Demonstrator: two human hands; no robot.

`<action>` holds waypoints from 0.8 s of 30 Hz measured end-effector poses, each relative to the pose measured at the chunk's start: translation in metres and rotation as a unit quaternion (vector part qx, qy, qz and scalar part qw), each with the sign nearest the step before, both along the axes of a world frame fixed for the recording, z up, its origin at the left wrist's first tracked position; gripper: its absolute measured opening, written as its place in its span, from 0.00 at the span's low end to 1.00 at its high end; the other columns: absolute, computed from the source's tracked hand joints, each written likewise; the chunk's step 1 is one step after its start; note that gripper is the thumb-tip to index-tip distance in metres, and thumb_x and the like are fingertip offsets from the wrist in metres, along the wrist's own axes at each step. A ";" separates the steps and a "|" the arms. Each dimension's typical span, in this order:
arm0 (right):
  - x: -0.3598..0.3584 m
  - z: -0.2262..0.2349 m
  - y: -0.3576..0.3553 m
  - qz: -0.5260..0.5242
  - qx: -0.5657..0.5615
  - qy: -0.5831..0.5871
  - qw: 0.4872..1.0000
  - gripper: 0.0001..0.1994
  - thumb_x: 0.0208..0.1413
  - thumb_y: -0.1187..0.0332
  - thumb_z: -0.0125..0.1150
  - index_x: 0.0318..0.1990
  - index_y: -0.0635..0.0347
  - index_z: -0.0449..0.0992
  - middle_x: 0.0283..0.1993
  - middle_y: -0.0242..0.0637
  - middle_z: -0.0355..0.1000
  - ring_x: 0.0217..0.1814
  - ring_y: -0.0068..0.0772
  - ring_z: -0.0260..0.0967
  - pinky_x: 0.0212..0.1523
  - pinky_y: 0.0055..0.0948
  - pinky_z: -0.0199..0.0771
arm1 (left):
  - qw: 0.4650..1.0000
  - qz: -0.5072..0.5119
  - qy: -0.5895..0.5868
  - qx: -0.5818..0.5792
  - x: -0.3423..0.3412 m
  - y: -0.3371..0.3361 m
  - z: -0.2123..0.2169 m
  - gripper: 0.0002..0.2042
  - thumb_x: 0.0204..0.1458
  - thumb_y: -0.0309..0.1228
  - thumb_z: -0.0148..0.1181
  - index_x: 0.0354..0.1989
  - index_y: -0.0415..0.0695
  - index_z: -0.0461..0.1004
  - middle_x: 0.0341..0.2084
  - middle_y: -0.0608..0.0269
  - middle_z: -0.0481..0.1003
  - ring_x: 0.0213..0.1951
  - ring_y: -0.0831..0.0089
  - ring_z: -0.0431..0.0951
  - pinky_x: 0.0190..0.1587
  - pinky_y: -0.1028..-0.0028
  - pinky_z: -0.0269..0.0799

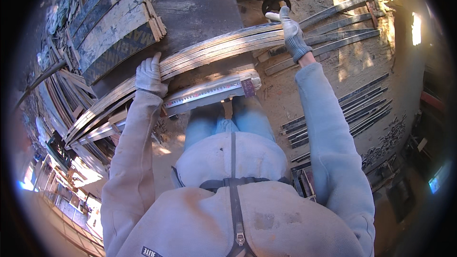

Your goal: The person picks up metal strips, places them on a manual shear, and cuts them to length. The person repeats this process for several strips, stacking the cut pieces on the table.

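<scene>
A bundle of long, thin plywood strips lies across in front of me, its layered edges facing up. My left hand, in a light work glove, is closed over the bundle's near edge left of the middle. My right hand, gloved with a grey cuff, lies over the strips toward their right part. Its fingers are stretched forward and the thumb stands apart. Just beyond its fingertips is a black handwheel. Nearer my body, a measuring scale runs along a bar below the bundle.
Stacked printed plywood panels stand at the far left beside a dark metal table surface. Loose strips extend at the right. Dark bars lie on the floor, with small scraps farther right.
</scene>
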State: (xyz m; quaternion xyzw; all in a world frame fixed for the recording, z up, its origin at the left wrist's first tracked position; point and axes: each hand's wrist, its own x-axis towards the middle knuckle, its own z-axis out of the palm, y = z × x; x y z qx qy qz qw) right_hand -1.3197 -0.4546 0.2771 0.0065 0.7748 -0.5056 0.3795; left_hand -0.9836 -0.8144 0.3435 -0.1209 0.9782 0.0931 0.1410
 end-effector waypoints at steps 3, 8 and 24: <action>0.002 0.002 -0.002 -0.027 0.037 0.004 0.999 0.46 0.71 0.26 0.39 0.62 0.64 0.82 0.62 0.47 0.81 0.63 0.39 0.77 0.67 0.35 0.73 | 0.997 -0.010 0.076 -0.016 -0.004 0.005 0.000 0.58 0.32 0.44 0.86 0.76 0.48 0.59 0.54 0.53 0.73 0.57 0.50 0.75 0.62 0.52 0.69; 0.028 0.045 0.021 -0.124 -0.110 -0.124 0.978 0.33 0.73 0.42 0.58 0.69 0.64 0.71 0.60 0.43 0.77 0.61 0.35 0.77 0.61 0.35 0.82 | 1.000 0.007 0.020 -0.001 -0.007 0.002 0.004 0.59 0.32 0.50 0.85 0.77 0.48 0.59 0.54 0.52 0.74 0.56 0.50 0.76 0.62 0.52 0.71; 0.057 0.051 0.013 -0.224 0.066 0.176 0.956 0.37 0.63 0.50 0.76 0.63 0.77 0.70 0.44 0.37 0.78 0.42 0.24 0.74 0.45 0.26 0.78 | 1.000 -0.007 -0.018 0.006 -0.022 0.001 0.019 0.62 0.36 0.62 0.82 0.81 0.59 0.54 0.60 0.52 0.71 0.60 0.48 0.74 0.66 0.51 0.69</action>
